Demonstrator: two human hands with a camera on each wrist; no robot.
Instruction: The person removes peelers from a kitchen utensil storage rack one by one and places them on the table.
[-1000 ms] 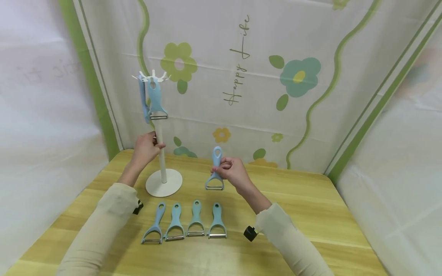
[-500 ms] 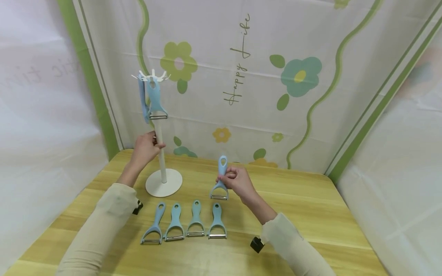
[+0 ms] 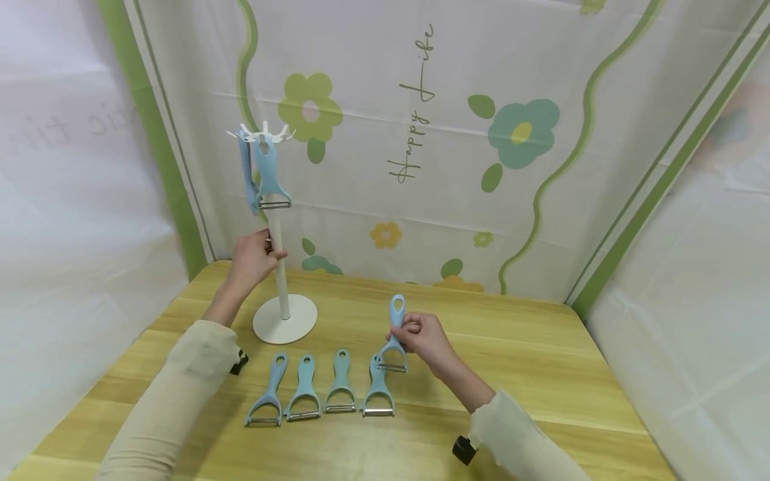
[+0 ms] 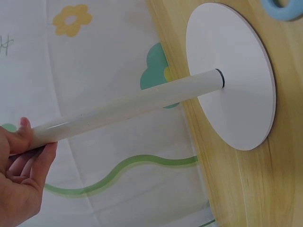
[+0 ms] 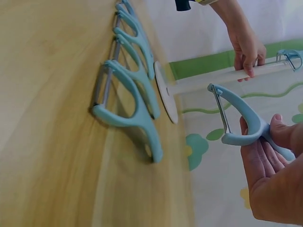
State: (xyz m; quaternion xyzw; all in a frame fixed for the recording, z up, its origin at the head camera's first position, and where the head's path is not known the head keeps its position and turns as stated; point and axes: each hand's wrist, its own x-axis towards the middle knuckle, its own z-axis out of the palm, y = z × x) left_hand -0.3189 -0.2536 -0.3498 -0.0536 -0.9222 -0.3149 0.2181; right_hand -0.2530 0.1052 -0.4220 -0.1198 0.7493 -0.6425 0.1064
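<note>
My left hand [image 3: 252,257] grips the white pole of a hook stand [image 3: 283,287] partway up; in the left wrist view, thumb and fingers [image 4: 40,163] wrap the pole. From the stand's top hooks hang blue peelers, the front one [image 3: 267,170] facing me and another seen edge-on behind it. My right hand [image 3: 428,341] pinches a light-blue peeler [image 3: 397,317] by its handle, blade end downward, above the table. In the head view its blade end overlaps the rightmost peeler [image 3: 378,391] of a row lying on the wood. The right wrist view shows the held peeler [image 5: 248,118] apart from that row.
Lying left of the rightmost one are a green-blue peeler [image 3: 341,381], another [image 3: 305,387] and a bluer one [image 3: 271,394]. The stand's round white base [image 3: 271,327] rests on the wooden table [image 3: 511,354]. A flowered cloth [image 3: 445,220] hangs behind the table.
My right hand has moved down and to the right, toward me, with the peeler in its grip. The left hand keeps its hold on the pole; the lying peelers stay put.
</note>
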